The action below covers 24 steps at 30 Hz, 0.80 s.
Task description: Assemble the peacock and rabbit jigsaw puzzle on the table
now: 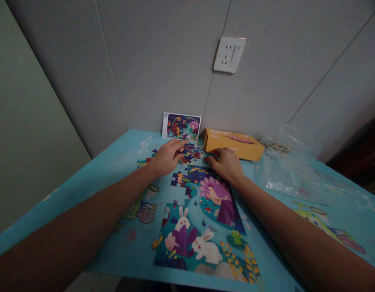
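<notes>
A partly joined puzzle (205, 227) with white rabbits and a pink peacock lies on the blue table. Behind it is a pile of loose pieces (191, 153). My left hand (169, 157) is at the left side of the pile, its fingers apart and reaching over the pieces, with nothing visible in its grasp. At the pile's right side, my right hand (226, 163) has its thumb and fingers bent close together around dark puzzle pieces. A few joined pieces (144, 162) lie partly behind my left wrist.
A picture card (181, 126) leans against the wall at the back. Right of it sits a yellow box (232, 144). Crumpled clear plastic (281, 174) covers part of the table's right side. A wall socket (229, 54) is above.
</notes>
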Available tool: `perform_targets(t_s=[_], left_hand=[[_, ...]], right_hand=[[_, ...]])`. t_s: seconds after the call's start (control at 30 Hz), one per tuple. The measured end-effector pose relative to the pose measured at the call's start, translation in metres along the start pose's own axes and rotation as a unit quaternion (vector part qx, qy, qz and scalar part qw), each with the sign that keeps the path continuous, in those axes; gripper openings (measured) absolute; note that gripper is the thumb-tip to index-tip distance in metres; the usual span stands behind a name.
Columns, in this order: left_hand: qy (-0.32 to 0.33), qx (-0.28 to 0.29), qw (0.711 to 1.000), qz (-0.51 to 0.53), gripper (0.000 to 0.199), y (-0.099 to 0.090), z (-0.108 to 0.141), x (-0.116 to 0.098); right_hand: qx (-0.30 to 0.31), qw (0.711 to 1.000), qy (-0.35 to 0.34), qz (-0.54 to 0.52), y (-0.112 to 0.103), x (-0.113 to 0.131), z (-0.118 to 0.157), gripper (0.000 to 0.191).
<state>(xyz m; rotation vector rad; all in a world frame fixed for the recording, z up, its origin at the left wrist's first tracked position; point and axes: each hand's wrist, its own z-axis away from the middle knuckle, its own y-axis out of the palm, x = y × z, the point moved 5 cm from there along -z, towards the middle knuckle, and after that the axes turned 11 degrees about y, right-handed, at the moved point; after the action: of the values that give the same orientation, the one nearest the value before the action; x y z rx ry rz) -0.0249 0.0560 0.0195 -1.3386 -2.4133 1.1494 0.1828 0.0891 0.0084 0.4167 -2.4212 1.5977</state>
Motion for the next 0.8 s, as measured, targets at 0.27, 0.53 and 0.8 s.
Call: perform_targets(t_s=[0.27,0.53,0.8], left_hand=[[-0.062,-0.024,0.997,-0.028,0.012,-0.006,-0.001,0.010],[-0.122,-0.010,0.992,-0.025,0.010,-0.004,0.002,0.013],[-0.144,-0.019,0.988,0.047,0.015,0.001,0.004,0.016]], right_hand=[[0.067,0.997,0.022,0.041,0.012,-0.004,-0.001,0.038],[0.050,0.996,-0.019,-0.069,0.009,0.003,-0.001,0.042],[0.062,0.944,-0.094,-0.309,-0.003,0.021,0.014,0.017]])
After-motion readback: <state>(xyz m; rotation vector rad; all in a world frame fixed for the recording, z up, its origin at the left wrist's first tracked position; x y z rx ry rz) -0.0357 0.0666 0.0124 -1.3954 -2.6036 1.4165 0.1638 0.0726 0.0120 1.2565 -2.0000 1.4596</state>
